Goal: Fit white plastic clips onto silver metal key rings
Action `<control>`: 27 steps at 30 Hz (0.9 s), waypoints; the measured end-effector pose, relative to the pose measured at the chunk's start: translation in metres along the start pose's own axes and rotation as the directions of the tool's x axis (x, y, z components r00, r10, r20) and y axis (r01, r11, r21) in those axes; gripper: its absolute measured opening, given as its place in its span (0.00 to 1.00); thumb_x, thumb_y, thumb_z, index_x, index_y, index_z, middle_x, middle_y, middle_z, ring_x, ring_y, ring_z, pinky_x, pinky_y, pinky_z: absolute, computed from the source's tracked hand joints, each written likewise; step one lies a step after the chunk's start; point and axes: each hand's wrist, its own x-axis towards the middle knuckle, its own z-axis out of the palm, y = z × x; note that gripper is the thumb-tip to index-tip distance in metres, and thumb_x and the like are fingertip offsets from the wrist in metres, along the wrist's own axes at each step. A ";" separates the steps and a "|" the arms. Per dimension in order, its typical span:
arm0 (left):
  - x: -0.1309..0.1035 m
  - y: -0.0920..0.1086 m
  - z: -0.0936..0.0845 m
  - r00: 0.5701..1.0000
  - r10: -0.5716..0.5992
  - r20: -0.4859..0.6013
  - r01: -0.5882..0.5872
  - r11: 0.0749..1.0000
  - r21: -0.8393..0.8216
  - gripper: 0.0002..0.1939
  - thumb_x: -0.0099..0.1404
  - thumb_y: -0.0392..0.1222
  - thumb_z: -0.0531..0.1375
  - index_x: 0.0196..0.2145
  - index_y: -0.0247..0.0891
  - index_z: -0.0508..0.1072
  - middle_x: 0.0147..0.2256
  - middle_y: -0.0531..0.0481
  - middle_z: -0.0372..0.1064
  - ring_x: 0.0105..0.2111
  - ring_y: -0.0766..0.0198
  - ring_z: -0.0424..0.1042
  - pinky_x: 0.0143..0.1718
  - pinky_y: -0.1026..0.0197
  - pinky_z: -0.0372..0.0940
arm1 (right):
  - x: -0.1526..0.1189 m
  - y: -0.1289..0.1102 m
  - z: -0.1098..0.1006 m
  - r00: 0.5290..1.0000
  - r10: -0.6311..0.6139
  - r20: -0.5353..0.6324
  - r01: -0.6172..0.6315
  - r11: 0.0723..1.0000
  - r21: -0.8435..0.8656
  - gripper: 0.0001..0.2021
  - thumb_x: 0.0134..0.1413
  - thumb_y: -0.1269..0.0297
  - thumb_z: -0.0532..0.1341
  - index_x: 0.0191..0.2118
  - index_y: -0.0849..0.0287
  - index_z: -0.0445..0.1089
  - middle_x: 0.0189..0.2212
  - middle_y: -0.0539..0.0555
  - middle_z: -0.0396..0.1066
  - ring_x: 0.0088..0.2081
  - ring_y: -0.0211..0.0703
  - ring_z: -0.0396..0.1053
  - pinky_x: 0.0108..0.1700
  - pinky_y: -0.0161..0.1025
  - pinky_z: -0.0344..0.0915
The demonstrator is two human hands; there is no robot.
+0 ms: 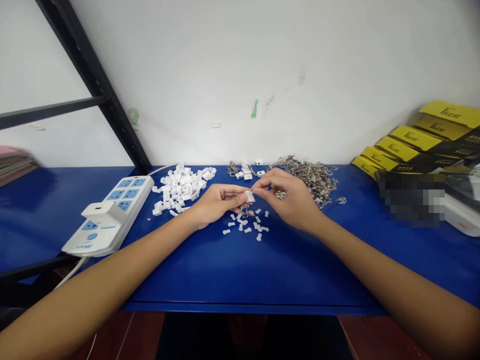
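Note:
Between thumb and fingers, my left hand holds a small white plastic piece above the blue table. A thin metal chain or ring hangs just below it. My right hand is pinched at the upper right of the same piece; whatever its fingertips grip is too small to name. Under the hands lie several small white flat tabs. A heap of white plastic pieces is left of my hands, and a heap of metal keyrings and chains lies behind my right hand.
On the left is a white power strip with a plugged-in white adapter, beside a black metal frame. Yellow-and-black boxes are stacked at the right. Several white pieces lie near the wall. Blurred dark objects sit at right.

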 end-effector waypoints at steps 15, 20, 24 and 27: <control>0.000 0.000 -0.002 1.000 -0.001 0.030 0.001 1.000 0.007 0.20 0.67 0.51 0.68 0.52 0.39 0.81 0.44 0.41 0.80 0.45 0.57 0.79 0.45 0.57 0.74 | 0.000 0.000 0.001 1.000 -0.018 0.019 0.018 1.000 0.020 0.06 0.67 0.64 0.62 0.39 0.56 0.77 0.37 0.54 0.73 0.38 0.43 0.70 0.35 0.40 0.69; 0.000 0.000 -0.002 1.000 -0.008 0.026 0.008 1.000 0.010 0.20 0.67 0.52 0.68 0.51 0.38 0.82 0.43 0.41 0.80 0.45 0.57 0.78 0.45 0.56 0.74 | -0.001 0.000 0.001 0.999 -0.028 0.039 0.028 1.000 0.002 0.06 0.67 0.66 0.61 0.39 0.56 0.76 0.37 0.54 0.72 0.38 0.42 0.70 0.35 0.39 0.68; 0.000 -0.001 -0.003 1.000 0.000 0.027 0.000 1.000 0.002 0.20 0.67 0.51 0.68 0.52 0.38 0.81 0.43 0.41 0.80 0.45 0.57 0.78 0.45 0.57 0.74 | -0.001 -0.001 0.000 0.998 -0.042 0.040 0.043 0.999 -0.008 0.06 0.67 0.68 0.61 0.39 0.56 0.76 0.36 0.54 0.71 0.38 0.42 0.70 0.35 0.39 0.68; 0.000 -0.001 -0.004 0.999 0.001 0.041 -0.001 1.000 -0.004 0.21 0.67 0.52 0.68 0.52 0.38 0.81 0.42 0.41 0.80 0.44 0.58 0.78 0.44 0.57 0.74 | -0.001 -0.001 0.001 0.998 -0.038 0.049 0.038 0.999 -0.008 0.06 0.67 0.68 0.62 0.39 0.55 0.77 0.36 0.53 0.71 0.37 0.41 0.69 0.34 0.39 0.68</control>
